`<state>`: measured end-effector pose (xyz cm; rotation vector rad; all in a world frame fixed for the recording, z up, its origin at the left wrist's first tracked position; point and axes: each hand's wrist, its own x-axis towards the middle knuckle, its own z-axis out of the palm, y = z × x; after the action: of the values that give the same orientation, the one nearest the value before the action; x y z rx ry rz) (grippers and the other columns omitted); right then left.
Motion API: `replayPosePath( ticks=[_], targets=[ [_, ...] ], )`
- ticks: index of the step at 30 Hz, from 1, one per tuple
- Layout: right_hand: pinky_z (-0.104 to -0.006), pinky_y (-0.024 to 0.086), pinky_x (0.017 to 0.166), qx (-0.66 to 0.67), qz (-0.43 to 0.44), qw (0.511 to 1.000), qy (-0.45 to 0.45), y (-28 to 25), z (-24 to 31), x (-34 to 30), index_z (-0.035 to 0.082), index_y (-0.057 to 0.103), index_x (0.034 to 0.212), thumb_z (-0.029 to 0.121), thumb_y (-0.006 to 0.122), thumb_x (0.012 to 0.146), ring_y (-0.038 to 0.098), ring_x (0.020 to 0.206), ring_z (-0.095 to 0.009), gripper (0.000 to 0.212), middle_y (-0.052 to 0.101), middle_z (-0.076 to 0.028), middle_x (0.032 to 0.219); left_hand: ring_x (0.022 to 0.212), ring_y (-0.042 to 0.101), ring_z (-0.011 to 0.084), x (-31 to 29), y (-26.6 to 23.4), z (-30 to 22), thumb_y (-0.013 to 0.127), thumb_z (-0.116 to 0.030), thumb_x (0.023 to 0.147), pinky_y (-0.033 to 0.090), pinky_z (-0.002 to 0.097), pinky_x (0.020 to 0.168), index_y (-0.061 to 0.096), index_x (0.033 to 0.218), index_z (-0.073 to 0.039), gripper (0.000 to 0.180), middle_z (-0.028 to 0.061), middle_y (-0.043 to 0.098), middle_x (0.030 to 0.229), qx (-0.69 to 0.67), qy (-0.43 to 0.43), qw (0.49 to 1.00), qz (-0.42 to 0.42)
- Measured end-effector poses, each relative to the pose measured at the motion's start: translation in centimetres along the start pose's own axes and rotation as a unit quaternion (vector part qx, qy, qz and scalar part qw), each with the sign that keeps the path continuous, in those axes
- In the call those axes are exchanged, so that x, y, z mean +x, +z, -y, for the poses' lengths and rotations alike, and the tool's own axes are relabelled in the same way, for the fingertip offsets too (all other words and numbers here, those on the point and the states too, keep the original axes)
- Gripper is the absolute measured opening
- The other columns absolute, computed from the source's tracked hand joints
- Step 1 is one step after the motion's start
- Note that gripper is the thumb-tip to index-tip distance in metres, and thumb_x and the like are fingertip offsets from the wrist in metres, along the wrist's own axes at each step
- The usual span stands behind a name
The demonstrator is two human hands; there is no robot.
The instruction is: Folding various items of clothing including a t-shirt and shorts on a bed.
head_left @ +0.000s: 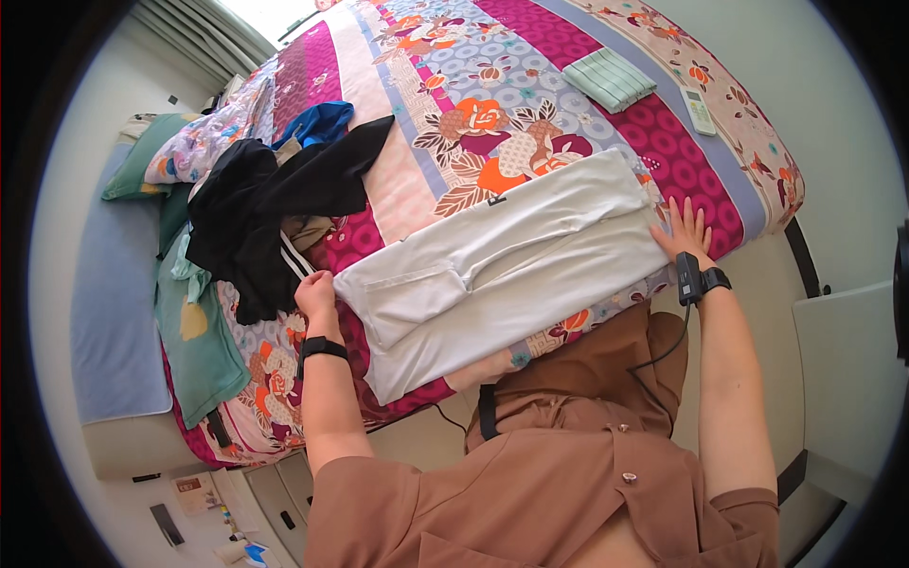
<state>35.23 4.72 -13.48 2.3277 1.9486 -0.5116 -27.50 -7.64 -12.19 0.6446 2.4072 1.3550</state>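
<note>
Mostly flat, pale grey garment (530,270)

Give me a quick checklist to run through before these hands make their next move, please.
1. Left hand on the white garment: ok, fingers curled at its left end.
2. Right hand on the garment: ok, spread at its right end.
3. Garment smooth: not ok, creases run along it.
4. Black clothes clear of the left hand: cannot tell, a white-striped edge comes right beside it.
5. Striped folded cloth apart from the garment: ok.
6. Garment's underside flat: cannot tell, hidden.
</note>
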Motion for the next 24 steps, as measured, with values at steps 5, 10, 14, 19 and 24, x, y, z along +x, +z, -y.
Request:
replayPosePath(
  ticks=[5,10,14,19,24],
  targets=[
    [-0.0536,-0.002,0.110,-0.001,-0.009,1.000,-0.003,0.3,-0.1,0.4,0.028,0.008,0.148,0.064,0.048,0.079,-0.005,0.142,-0.032,0.087,-0.002,-0.005,0.155,0.059,0.056,0.0131,0.5,0.1,2.0,0.072,-0.015,0.080,0.044,0.0270,0.050,0.064,0.091,-0.007,0.016,0.0013,0.062,0.075,-0.240,-0.178,0.954,-0.004],
    [-0.0544,-0.002,0.110,-0.020,0.008,1.000,0.009,0.3,-0.1,0.7,0.028,0.008,0.148,0.068,0.047,0.077,-0.005,0.141,-0.034,0.090,-0.002,-0.006,0.155,0.069,0.060,0.0212,1.3,1.3,4.2,0.067,-0.012,0.084,0.051,0.0337,0.065,0.062,0.091,0.000,0.015,0.0067,0.063,0.081,-0.320,-0.163,0.932,0.040],
    [-0.0550,-0.002,0.109,0.006,0.010,1.000,-0.007,-0.5,0.2,0.1,0.027,0.010,0.148,0.068,0.048,0.077,-0.005,0.141,-0.035,0.091,-0.001,-0.009,0.155,0.068,0.058,0.0160,1.2,1.1,4.8,0.065,-0.018,0.087,0.049,0.0290,0.063,0.061,0.085,-0.003,0.016,0.0028,0.063,0.080,-0.315,-0.154,0.928,0.127],
    [-0.0537,0.008,0.110,0.075,-0.025,0.997,0.019,-3.1,1.9,1.0,0.020,0.038,0.139,0.062,0.056,0.075,0.010,0.139,-0.036,0.078,0.021,-0.014,0.150,0.066,0.056,0.0092,-0.6,0.5,4.2,0.067,-0.017,0.085,0.044,0.0220,0.058,0.055,0.105,-0.003,0.027,-0.0008,0.061,0.081,-0.284,-0.099,0.925,0.232],
    [-0.0410,0.045,0.079,0.191,-0.125,0.967,-0.115,-4.2,5.7,4.6,0.006,0.069,0.092,0.041,0.063,0.078,0.060,0.091,-0.027,0.039,0.066,-0.013,0.095,0.090,0.059,0.0145,-2.0,0.1,3.0,0.064,0.000,0.082,0.047,0.0254,0.082,0.039,0.129,0.002,0.053,0.0086,0.060,0.103,-0.241,-0.063,0.927,0.279]
  ],
)
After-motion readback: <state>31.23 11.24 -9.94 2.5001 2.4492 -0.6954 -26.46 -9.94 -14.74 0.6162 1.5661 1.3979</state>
